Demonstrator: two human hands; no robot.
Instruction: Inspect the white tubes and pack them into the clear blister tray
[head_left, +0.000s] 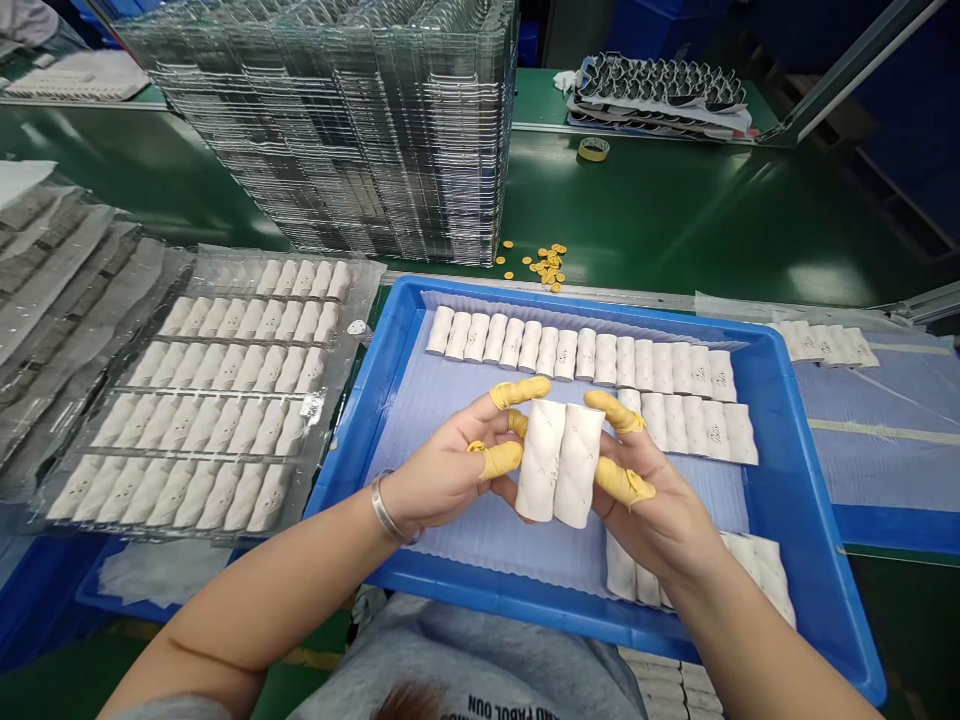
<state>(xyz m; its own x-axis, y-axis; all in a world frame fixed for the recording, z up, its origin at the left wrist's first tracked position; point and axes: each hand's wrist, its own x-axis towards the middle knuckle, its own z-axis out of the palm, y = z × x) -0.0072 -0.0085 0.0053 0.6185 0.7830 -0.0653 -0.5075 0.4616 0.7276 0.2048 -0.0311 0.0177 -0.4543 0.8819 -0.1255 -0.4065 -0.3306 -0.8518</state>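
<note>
Two white, wavy-sided cylindrical pieces with small dark markings stand side by side above a blue tray (814, 500). My left hand (480, 450), with yellow finger covers, grips the left white piece (540, 460) at its side. On the other side, my right hand (637, 480), also in yellow finger covers, holds the right white piece (580, 465). The two pieces touch or nearly touch along their length. Under my hands, the tray has a pale liner (420, 440) and rows of similar white pieces (566, 355). More of them lie partly hidden below my right forearm.
Left of the blue tray, a clear plastic tray (341, 385) holds rows of white pieces. Tall stacked clear trays (360, 130) rise behind it. Small yellow finger covers (550, 265) and a tape roll (593, 149) lie on the green table. Another lined tray (885, 400) is at right.
</note>
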